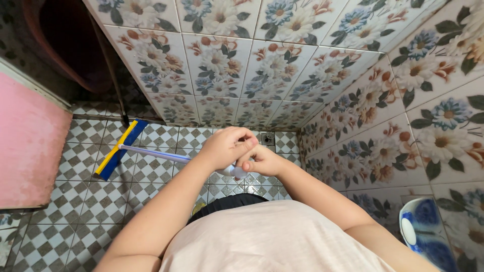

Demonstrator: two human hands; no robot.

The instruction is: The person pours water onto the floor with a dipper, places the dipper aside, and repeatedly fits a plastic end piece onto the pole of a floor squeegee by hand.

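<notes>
A long pale blue and white handle (156, 153) runs from my hands out to a blue and yellow squeegee head (119, 148) that rests on the checkered floor at the left. My left hand (227, 147) is closed around the handle's near end, held in front of my chest. Just to its right, my right hand (262, 160) grips the same end, the two hands touching. The very tip of the handle is hidden under my fingers.
Flower-patterned tiled walls (242, 65) stand ahead and to the right. A floor drain (267, 137) sits in the far corner. A pink surface (30, 146) fills the left side. A blue and white ceramic piece (423, 229) is at lower right. A dark red tub (60, 40) stands upper left.
</notes>
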